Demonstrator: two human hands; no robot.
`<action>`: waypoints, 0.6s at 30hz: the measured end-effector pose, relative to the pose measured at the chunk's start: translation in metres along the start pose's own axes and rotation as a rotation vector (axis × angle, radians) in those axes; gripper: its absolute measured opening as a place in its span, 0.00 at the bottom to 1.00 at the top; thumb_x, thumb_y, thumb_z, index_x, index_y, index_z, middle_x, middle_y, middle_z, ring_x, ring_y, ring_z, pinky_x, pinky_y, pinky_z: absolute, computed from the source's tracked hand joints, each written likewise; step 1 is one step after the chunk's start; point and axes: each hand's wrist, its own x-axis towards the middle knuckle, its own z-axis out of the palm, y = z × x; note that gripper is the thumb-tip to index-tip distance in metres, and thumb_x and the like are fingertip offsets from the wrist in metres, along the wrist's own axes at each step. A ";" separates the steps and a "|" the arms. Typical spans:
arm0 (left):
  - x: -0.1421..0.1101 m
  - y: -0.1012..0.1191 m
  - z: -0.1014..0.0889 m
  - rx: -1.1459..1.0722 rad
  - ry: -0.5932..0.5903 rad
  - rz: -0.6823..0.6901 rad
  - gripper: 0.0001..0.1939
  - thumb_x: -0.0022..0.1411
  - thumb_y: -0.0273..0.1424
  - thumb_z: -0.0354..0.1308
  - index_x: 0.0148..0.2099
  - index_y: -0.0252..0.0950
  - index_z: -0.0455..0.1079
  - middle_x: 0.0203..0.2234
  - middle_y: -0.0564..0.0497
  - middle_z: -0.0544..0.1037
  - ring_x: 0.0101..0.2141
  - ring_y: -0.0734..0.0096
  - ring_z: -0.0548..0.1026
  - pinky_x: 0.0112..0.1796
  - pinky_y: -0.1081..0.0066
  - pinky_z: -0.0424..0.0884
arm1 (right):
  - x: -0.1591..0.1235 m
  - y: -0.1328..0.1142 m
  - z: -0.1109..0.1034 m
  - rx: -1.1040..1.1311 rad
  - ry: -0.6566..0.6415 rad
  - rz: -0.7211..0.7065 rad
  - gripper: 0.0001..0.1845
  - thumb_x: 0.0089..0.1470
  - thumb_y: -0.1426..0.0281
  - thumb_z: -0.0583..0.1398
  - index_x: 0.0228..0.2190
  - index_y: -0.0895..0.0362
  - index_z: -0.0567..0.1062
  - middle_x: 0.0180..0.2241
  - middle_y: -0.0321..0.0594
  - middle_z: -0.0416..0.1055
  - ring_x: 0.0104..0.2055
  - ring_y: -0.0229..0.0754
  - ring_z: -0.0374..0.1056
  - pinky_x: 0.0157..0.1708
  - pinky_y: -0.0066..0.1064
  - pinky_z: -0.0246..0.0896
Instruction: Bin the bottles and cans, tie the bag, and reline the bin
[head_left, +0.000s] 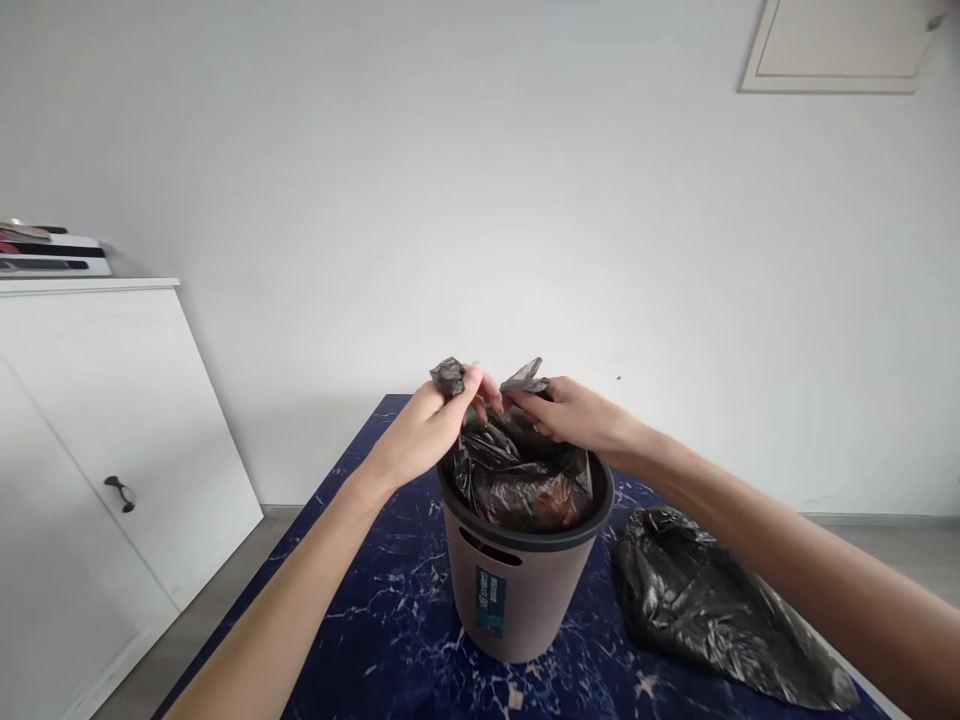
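Observation:
A beige trash can (525,600) with a dark rim and a teal label stands upright on the table. Inside it is a black, see-through garbage bag (495,450); something reddish-brown shows dimly through the plastic. Above the rim my left hand (442,410) is closed on one gathered end of the bag, with a crumpled tip sticking out by the thumb. Close to it, my right hand (566,412) pinches another end, and a thin flap of plastic points up from the fingers. The fingertips of both hands are close together, partly hidden by the plastic.
A second black plastic bag (697,600) lies crumpled on the blue marble-patterned table (375,600), right of the can and partly under my right forearm. At left stands a white cabinet (97,400) with a box (52,255) on top. A pale wall (450,200) rises behind the table.

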 end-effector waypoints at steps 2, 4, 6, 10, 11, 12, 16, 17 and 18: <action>0.001 0.006 0.001 0.098 0.159 0.041 0.18 0.77 0.43 0.51 0.41 0.42 0.78 0.41 0.45 0.80 0.45 0.57 0.78 0.47 0.62 0.72 | 0.002 -0.003 0.003 0.212 -0.011 0.093 0.15 0.63 0.60 0.60 0.27 0.54 0.69 0.22 0.31 0.53 0.22 0.34 0.45 0.19 0.28 0.42; 0.001 0.014 0.001 0.154 0.324 0.050 0.13 0.73 0.41 0.59 0.38 0.41 0.76 0.40 0.45 0.77 0.45 0.57 0.76 0.48 0.62 0.70 | 0.002 -0.007 0.002 0.449 -0.106 0.161 0.11 0.62 0.63 0.57 0.29 0.55 0.70 0.25 0.32 0.54 0.24 0.35 0.46 0.20 0.29 0.44; 0.000 0.024 -0.003 0.124 0.403 -0.024 0.12 0.68 0.39 0.66 0.34 0.39 0.76 0.31 0.48 0.73 0.34 0.61 0.74 0.39 0.64 0.68 | 0.000 -0.010 -0.003 0.604 -0.154 0.150 0.07 0.60 0.67 0.56 0.30 0.55 0.69 0.27 0.34 0.56 0.26 0.36 0.49 0.22 0.29 0.48; 0.000 0.038 -0.018 0.074 0.193 -0.199 0.17 0.67 0.40 0.67 0.27 0.40 0.76 0.14 0.55 0.61 0.15 0.71 0.58 0.23 0.66 0.55 | -0.006 -0.014 -0.013 0.443 -0.136 -0.005 0.11 0.62 0.70 0.58 0.27 0.55 0.70 0.28 0.37 0.63 0.27 0.36 0.54 0.25 0.31 0.54; 0.000 0.040 -0.022 0.081 0.127 -0.204 0.18 0.67 0.41 0.66 0.26 0.40 0.76 0.13 0.56 0.61 0.14 0.72 0.56 0.21 0.67 0.53 | -0.006 -0.014 -0.014 0.340 -0.141 -0.048 0.13 0.65 0.69 0.58 0.27 0.56 0.71 0.27 0.37 0.66 0.26 0.36 0.56 0.26 0.31 0.56; 0.000 0.042 -0.025 0.089 0.067 -0.204 0.19 0.68 0.43 0.65 0.26 0.40 0.75 0.13 0.56 0.61 0.12 0.73 0.56 0.19 0.67 0.52 | -0.006 -0.014 -0.015 0.243 -0.149 -0.083 0.15 0.66 0.66 0.57 0.27 0.56 0.74 0.26 0.38 0.69 0.26 0.36 0.59 0.27 0.32 0.58; 0.002 0.052 -0.032 0.095 -0.229 -0.241 0.24 0.70 0.51 0.58 0.27 0.41 0.73 0.15 0.55 0.64 0.12 0.73 0.61 0.17 0.69 0.56 | -0.001 -0.009 -0.011 0.109 -0.160 -0.101 0.24 0.70 0.55 0.55 0.29 0.56 0.79 0.22 0.41 0.74 0.25 0.41 0.68 0.29 0.37 0.66; 0.003 0.055 -0.031 0.095 -0.313 -0.249 0.25 0.71 0.53 0.56 0.28 0.41 0.72 0.16 0.54 0.66 0.12 0.73 0.62 0.17 0.70 0.57 | 0.002 -0.007 -0.009 0.134 -0.140 -0.091 0.26 0.69 0.52 0.56 0.27 0.55 0.79 0.20 0.40 0.72 0.23 0.41 0.68 0.29 0.37 0.65; 0.004 0.058 -0.029 0.102 -0.396 -0.255 0.26 0.71 0.54 0.54 0.29 0.40 0.72 0.18 0.53 0.68 0.13 0.73 0.64 0.18 0.70 0.60 | 0.004 -0.006 -0.006 0.172 -0.105 -0.083 0.27 0.68 0.50 0.57 0.26 0.55 0.78 0.19 0.38 0.71 0.22 0.39 0.66 0.27 0.35 0.63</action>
